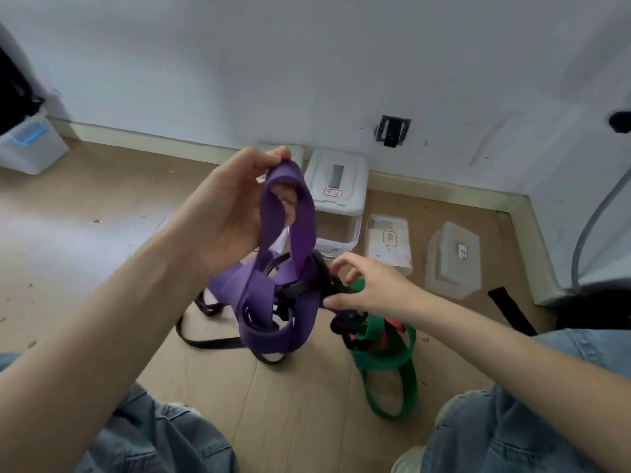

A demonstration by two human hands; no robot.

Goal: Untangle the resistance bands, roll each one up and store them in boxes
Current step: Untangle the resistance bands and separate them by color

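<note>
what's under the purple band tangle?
Thin black bands loop out from beneath the purple band onto the wood floor. Where they cross inside the knot is covered by purple loops and the right hand.

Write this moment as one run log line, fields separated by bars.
left hand holds purple band raised | right hand pinches black band | bands tangled | boxes shut

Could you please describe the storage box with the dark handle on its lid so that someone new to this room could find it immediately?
Follow the white wall down to the skirting board at the floor, straight ahead of the seated person. The box with the dark handle stands there, just behind the raised left hand and the purple band. Unlike the two low clear boxes to its right, it is tall, with a white lid bearing a red-edged label.
</note>
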